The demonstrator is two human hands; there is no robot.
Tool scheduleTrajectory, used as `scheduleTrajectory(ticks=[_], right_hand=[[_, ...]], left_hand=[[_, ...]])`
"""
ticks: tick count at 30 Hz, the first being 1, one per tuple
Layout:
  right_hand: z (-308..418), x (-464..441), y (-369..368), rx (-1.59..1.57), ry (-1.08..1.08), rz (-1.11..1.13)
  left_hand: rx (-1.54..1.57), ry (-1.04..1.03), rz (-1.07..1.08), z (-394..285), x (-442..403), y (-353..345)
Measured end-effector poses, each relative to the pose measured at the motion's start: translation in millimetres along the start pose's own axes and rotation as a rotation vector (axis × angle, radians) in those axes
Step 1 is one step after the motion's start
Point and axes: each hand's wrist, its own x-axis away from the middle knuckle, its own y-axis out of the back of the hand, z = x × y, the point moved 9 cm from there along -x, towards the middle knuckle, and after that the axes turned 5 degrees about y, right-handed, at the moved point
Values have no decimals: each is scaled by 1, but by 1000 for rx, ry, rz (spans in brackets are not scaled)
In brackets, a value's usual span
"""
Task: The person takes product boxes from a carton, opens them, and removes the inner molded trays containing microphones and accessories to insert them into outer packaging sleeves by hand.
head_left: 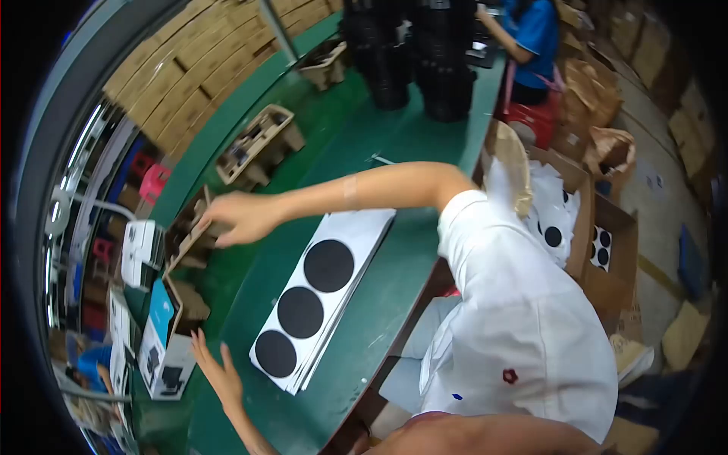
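Note:
My right hand (244,218) reaches across the green table (394,280) to a brown cardboard tray (196,254) at its far side. Its fingers are bent and apart over the tray's edge, and I make out nothing between them. My left hand (220,373) is raised, with fingers stretched out and the thumb apart, holding nothing. It is beside a white and blue printed box (163,350). Between my arms lies a stack of white sheets (300,312), slightly fanned, with three large black circles on the top one.
More moulded cardboard trays (262,144) line the far side. Tall black stacks (444,68) stand at the table's end, near a person in a blue shirt (537,30). An open carton (580,182) with white, black-dotted pieces is behind me. White boxes (142,254) stand beyond the trays.

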Motion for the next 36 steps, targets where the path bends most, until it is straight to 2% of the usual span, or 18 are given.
scheduleTrajectory(ticks=[1,4,6,7,10,11,12,13,15,17,18,23,26,29,30,34,35,36], right_hand=[[21,26,61,125,1,-77],[97,118,229,721,41,-684],[130,177,313,852,94,-1084],[142,196,344,1067,110,-1126],[121,234,471,990,-15,-1375],[99,243,521,1291,-186,-1282],[77,242,557,1310,-444,-1227],[28,248,588,986,-839,-918],[-9,227,560,785,-1169,-155],[-73,229,575,700,-965,247],[-78,224,570,655,-1076,314],[-91,211,564,634,-1309,423],[-56,194,548,718,-1334,368],[-62,190,558,910,-1192,560],[-54,191,560,748,-1212,350],[14,182,583,791,-1209,-217],[1,184,603,777,-1216,-194],[6,174,618,983,-1104,-182]], left_hand=[[13,21,15,-31,22,7],[170,59,-28,-67,80,9],[261,72,-57,-74,102,0],[303,81,-70,-75,111,-4],[302,-21,-110,-83,129,-14],[312,-38,-135,-89,135,-13],[305,-23,-145,-95,139,-15],[298,16,-160,-100,144,-17],[278,111,-180,-113,152,-18],[258,201,-191,-120,158,-21],[242,238,-189,-123,160,-24],[90,298,-182,-124,165,-34],[29,291,-213,-121,168,-37],[-20,321,-225,-119,170,-36],[-28,325,-221,-121,169,-35],[-38,322,-219,-121,171,-34],[-22,321,-222,-122,171,-32],[-5,325,-226,-124,170,-30]])
